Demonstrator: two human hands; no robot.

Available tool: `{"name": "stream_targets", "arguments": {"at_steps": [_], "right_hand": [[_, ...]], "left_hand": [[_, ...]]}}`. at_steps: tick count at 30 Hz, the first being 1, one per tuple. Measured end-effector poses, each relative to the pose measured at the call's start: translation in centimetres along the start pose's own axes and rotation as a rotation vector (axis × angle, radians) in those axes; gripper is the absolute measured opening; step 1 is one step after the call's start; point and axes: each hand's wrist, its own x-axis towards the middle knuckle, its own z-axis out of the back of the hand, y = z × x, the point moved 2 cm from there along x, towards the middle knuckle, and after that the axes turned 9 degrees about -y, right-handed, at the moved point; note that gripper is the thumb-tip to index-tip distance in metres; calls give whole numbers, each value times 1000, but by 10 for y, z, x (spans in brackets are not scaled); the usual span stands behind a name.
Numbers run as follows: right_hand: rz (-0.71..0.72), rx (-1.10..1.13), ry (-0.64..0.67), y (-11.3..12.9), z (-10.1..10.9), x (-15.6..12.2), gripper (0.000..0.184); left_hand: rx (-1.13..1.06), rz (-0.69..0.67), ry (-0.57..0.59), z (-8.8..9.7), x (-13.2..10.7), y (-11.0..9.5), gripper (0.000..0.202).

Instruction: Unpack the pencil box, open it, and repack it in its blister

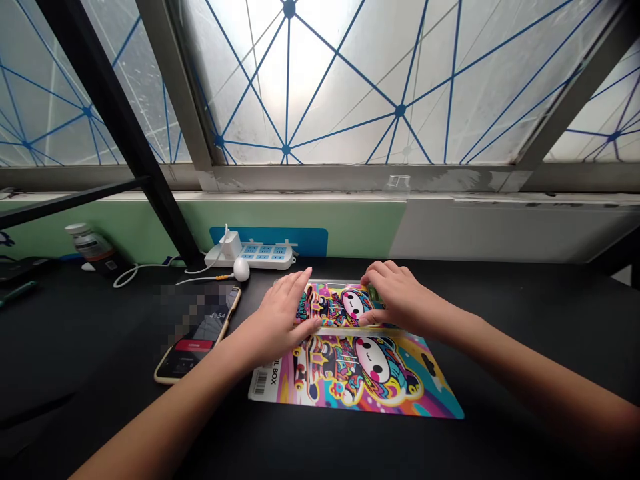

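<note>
While the left hand [281, 315] grips the cartoon-printed box [330, 307] at one end, the right hand [400, 295] clasps the other, a matching barcoded card [345, 377] showing nearer on the tabletop [530, 293].

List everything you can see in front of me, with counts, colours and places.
Desk: 1, black, across the lower view
Window: 1, pale with blue lines, top
Wall: 1, green and grey, below the window
Clear cup: 1, colourless, window ledge
Bottle: 1, dark with pale cap, far left
Pen-like stick: 1, green, left edge
Power strip: 1, white, by the wall
Rounded object: 1, white, before the power strip
Phone: 1, dark screen, pale edge, left of the hands
Printed card: 1, multicoloured, nearest me
Printed case: 1, multicoloured, just beyond the card
Left hand: 1, bare, case's left end
Right hand: 1, bare, case's right end
</note>
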Motion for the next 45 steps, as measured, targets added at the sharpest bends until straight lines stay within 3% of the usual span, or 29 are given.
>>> {"name": "stream_targets", "arguments": {"at_steps": [5,11,14,18,21,25,28,31,33,36,39,45], "right_hand": [[17,-47,-172,17,5,-17,40],[202,-114,-441,35,21,-36,13],[262,-184,-560,44,35,-63,28],[309,-177,-562,52,35,-118,52],[348,-132,-530,53,22,-147,47],[351,-103,-496,53,15,-157,36],[380,-54,-475,55,18,-157,36],[352,-12,-463,57,19,-159,29],[308,-3,-440,56,18,-160,28],[219,14,-374,47,17,-161,41],[110,98,-296,33,16,-165,54],[-14,360,-266,18,17,-169,54]], "left_hand": [[70,-48,-149,4,3,6,81],[115,-210,-291,23,3,-2,37],[130,-292,-345,33,-18,-23,29],[130,-483,-391,27,-67,-46,45],[97,-428,-306,9,-95,-42,55],[-57,-199,-87,-8,-105,-26,68],[-164,-73,78,-5,-105,-23,92],[-231,-7,192,5,-105,-26,92],[-266,18,207,9,-106,-28,80],[-312,52,151,11,-107,-27,72],[-349,84,102,8,-107,-25,75],[-416,153,129,4,-108,-22,88]]}}
